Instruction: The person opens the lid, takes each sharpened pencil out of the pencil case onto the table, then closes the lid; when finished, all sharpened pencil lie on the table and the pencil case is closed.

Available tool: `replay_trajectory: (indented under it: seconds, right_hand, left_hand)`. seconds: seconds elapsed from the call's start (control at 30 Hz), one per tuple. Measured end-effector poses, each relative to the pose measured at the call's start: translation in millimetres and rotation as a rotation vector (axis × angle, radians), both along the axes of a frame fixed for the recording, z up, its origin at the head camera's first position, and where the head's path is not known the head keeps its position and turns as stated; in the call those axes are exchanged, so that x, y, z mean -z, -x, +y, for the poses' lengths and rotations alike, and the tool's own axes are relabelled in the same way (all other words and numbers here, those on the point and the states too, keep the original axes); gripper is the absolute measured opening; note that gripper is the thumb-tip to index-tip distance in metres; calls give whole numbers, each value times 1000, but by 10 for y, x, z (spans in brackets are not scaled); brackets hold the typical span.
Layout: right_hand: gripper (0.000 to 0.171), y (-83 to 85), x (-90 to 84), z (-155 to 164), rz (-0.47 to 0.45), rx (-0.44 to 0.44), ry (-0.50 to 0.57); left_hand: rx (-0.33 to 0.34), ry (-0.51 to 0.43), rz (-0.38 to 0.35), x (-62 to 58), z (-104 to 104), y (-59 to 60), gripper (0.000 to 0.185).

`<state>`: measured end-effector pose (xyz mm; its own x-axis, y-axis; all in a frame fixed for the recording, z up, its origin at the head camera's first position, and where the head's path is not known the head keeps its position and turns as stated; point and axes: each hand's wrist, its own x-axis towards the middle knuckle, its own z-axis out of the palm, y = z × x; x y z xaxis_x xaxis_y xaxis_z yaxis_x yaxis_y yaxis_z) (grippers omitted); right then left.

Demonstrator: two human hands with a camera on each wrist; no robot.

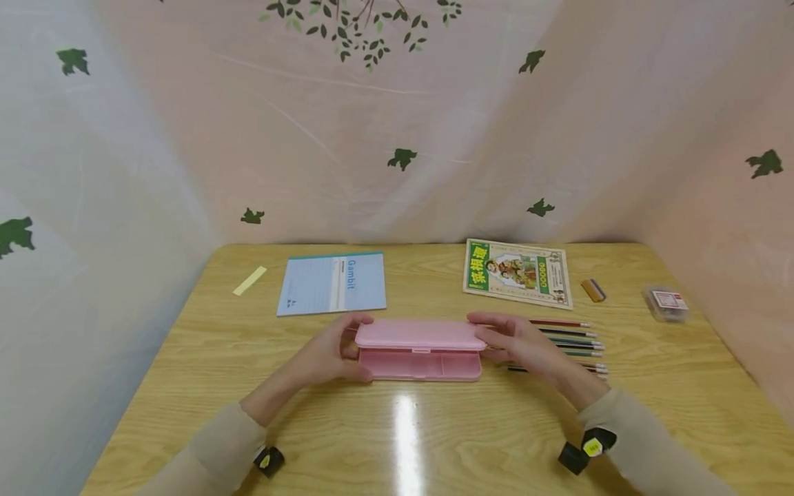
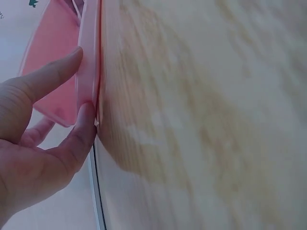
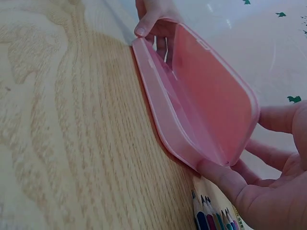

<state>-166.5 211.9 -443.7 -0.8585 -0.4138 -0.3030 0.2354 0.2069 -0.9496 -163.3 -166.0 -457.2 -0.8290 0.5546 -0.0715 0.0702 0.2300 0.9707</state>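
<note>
A pink pencil case [image 1: 420, 333] lies on the table in front of me, its lid raised partway above the base. Through the gap the inside [image 1: 400, 364] shows a divider and no contents. My left hand [image 1: 325, 355] holds the case's left end; in the left wrist view the thumb and a fingertip press on the base. At the opposite end my right hand [image 1: 527, 344] grips the case, one digit on the lid's edge and another at the base's corner in the right wrist view. Several pencils [image 3: 202, 215] lie beside and partly behind the right hand.
A blue notebook [image 1: 310, 286] and a yellow strip [image 1: 250, 281] lie at the back left. Toward the back right are an illustrated booklet [image 1: 517, 272], a small orange and blue block [image 1: 593, 290] and a clear box [image 1: 666, 304]. A curtain [image 1: 341, 172] hangs behind the table.
</note>
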Motion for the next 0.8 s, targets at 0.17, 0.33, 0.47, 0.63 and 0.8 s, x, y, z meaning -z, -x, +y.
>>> replay_trajectory:
  seconds: [0.17, 0.33, 0.47, 0.63, 0.8]
  right_hand:
    - [64, -32, 11, -8, 110, -39, -101]
    - [63, -38, 45, -32, 206, -57, -157]
    - [63, -45, 65, -67, 236, -49, -189]
    - [62, -55, 71, -99, 288, -53, -228]
    - [60, -56, 77, -110, 342, -67, -244]
  left_hand:
    - [26, 53, 48, -35, -46, -15, 86]
    - [-39, 205, 97, -41, -60, -41, 71]
    - [-72, 233, 90, -10, -61, -38, 63]
    - [-82, 217, 77, 4, -61, -32, 64]
    - [-93, 197, 69, -6, -56, -39, 66]
